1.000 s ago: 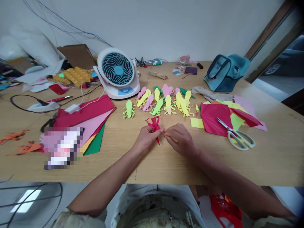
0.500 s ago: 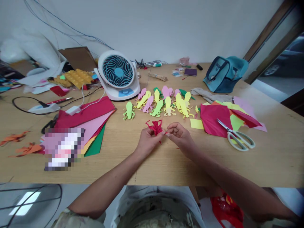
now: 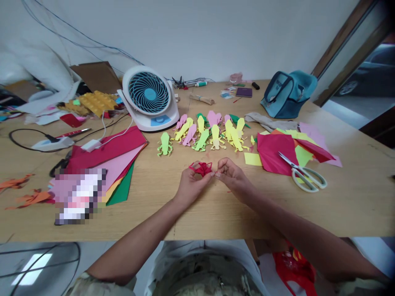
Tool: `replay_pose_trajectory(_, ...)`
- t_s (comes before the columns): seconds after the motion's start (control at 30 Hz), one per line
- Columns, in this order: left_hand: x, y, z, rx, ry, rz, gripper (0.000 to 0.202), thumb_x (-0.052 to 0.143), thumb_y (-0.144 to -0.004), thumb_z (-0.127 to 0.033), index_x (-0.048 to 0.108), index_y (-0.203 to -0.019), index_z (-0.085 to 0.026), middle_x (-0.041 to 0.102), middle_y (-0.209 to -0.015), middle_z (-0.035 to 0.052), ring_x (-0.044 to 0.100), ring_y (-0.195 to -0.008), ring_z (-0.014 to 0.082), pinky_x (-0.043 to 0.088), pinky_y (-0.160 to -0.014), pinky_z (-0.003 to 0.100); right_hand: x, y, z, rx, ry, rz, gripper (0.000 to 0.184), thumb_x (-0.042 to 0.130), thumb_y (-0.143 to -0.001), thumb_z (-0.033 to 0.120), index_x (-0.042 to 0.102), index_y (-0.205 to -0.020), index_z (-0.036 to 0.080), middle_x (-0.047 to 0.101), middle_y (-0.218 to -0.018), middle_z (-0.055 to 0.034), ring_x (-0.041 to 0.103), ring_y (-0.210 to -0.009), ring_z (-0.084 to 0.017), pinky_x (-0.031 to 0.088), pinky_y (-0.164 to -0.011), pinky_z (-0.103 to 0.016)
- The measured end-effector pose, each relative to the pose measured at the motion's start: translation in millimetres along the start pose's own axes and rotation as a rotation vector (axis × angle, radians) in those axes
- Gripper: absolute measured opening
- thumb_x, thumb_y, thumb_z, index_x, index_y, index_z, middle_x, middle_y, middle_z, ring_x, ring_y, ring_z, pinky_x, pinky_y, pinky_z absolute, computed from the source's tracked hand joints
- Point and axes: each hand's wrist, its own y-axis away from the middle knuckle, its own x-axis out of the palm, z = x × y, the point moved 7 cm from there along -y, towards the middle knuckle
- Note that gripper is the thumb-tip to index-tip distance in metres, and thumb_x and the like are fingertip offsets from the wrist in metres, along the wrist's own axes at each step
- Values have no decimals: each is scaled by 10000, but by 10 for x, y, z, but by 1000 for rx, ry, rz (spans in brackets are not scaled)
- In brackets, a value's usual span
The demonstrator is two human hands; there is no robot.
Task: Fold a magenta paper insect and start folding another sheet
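Observation:
A small red folded-paper figure point(image 3: 202, 168) with thin legs is pinched in my left hand point(image 3: 191, 183), above the table's middle. My right hand point(image 3: 231, 174) is closed, thumb against fingers, on the tip of one thin part of the same figure, close to my left fingertips. Just beyond my hands stand several finished paper figures in yellow, pink and green, among them a light green paper frog point(image 3: 165, 144) set apart at the left. To the right lie open scissors with white handles point(image 3: 308, 176) on coloured paper.
A white fan point(image 3: 149, 98) stands behind the figures. Coloured paper sheets point(image 3: 123, 191), a blurred-out flat object point(image 3: 82, 195) and orange paper figures point(image 3: 35, 198) lie left. Red paper point(image 3: 276, 152) and a blue bag point(image 3: 288, 94) are right.
The red paper figure has turned in my left fingers, its legs now bunched differently. Both hands keep their pinch in nearly the same place. The view has shifted slightly.

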Motion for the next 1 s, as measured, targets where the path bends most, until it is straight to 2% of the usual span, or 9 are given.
replay_pose_trajectory(0.13, 33, -10, 194, -186, 97, 47, 213, 779, -725, -352, 733, -767, -149, 697, -745, 34, 605, -704, 155, 468, -729, 288, 2, -26, -24, 23, 8, 26, 360, 778, -771, 434, 522, -929, 235, 519, -704, 60, 455, -614, -115, 348, -593, -259)
replay_pose_trajectory(0.23, -6, -16, 304, -309, 209, -8, 284, 837, -647, -387, 726, -736, -141, 681, -694, 17, 578, -659, 134, 449, -703, 273, -6, -55, 1, 19, 110, 42, 350, 705, -828, 461, 556, -1038, 223, 572, -710, 41, 518, -653, -137, 407, -650, -288)
replay_pose_trajectory(0.4, -32, -29, 357, -438, 377, -25, 413, 923, -507, -413, 718, -746, -145, 692, -722, 16, 587, -685, 130, 451, -709, 266, -128, -103, 27, -12, 207, -42, 346, 634, -875, 481, 586, -1075, 203, 592, -691, 36, 540, -660, -138, 436, -685, -299)
replay_pose_trajectory(0.47, -1, -34, 341, -438, 389, 26, 422, 921, -524, -395, 710, -796, -150, 679, -717, -2, 589, -685, 122, 459, -720, 262, -150, -114, -6, 0, 174, -40, 348, 643, -871, 487, 616, -1060, 197, 589, -709, 35, 540, -671, -130, 436, -696, -291)
replay_pose_trajectory(0.6, 72, -23, 301, -369, 307, 134, 444, 891, -578, -323, 626, -894, -158, 679, -776, -15, 622, -718, 126, 484, -744, 269, -70, -116, -101, 74, 103, 80, 364, 655, -868, 539, 672, -948, 184, 603, -755, 17, 539, -685, -122, 431, -677, -273)
replay_pose_trajectory(0.7, 68, 0, 269, -274, 62, 152, 494, 870, -601, -302, 551, -958, -181, 676, -826, -16, 611, -709, 133, 467, -683, 260, 13, -101, -144, 144, 102, 146, 367, 722, -816, 543, 674, -862, 182, 630, -742, 9, 550, -665, -133, 434, -645, -276)
replay_pose_trajectory(0.83, 44, 16, 195, -147, -238, 136, 482, 857, -633, -331, 532, -966, -203, 637, -770, -41, 554, -658, 122, 398, -618, 237, 36, -103, -87, 126, 108, 101, 344, 816, -724, 482, 692, -861, 191, 699, -795, -14, 614, -714, -164, 471, -672, -296)
replay_pose_trajectory(0.9, 69, 11, 194, -143, -168, 172, 506, 848, -651, -330, 527, -1023, -209, 632, -765, -44, 558, -655, 122, 402, -626, 235, 6, -110, -38, 80, 104, 61, 313, 813, -728, 468, 701, -840, 198, 709, -805, -17, 634, -753, -173, 490, -708, -307)
replay_pose_trajectory(1.0, 99, -14, 205, -170, 71, 234, 406, 733, -790, -388, 519, -1084, -206, 635, -772, -28, 594, -685, 130, 437, -678, 245, -109, -122, -6, 32, 108, -34, 278, 794, -754, 457, 719, -852, 208, 721, -849, -17, 640, -788, -168, 509, -767, -317)
